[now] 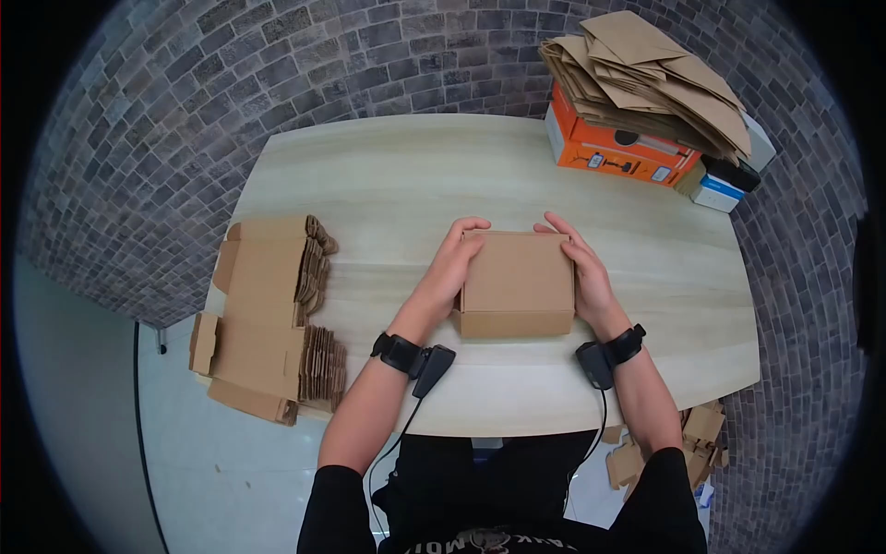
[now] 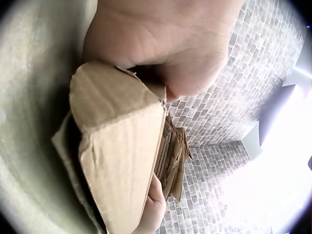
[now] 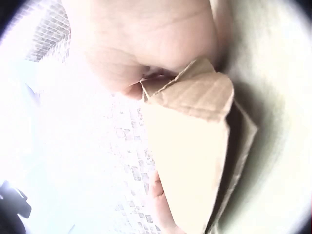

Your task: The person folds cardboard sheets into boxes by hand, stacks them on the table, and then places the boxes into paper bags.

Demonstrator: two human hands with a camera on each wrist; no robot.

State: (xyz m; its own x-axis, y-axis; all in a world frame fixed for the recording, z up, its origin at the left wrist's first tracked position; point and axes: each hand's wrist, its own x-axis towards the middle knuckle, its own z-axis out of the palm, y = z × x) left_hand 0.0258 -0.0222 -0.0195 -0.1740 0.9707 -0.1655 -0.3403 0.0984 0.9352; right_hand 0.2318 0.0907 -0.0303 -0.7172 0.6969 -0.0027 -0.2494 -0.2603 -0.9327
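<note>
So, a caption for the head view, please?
Left hand and right hand hold a cardboard box at a table, flat cardboard nearby.

The underside of the box [image 1: 518, 272] is hidden, the black shirt [image 1: 528, 535] cut off.

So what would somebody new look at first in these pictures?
Probably the small brown cardboard box near the middle of the pale wooden table, held between the left hand and right hand. Next might be the bright orange box at the far right, with a messy pile of flat brown cardboard on top.
</note>
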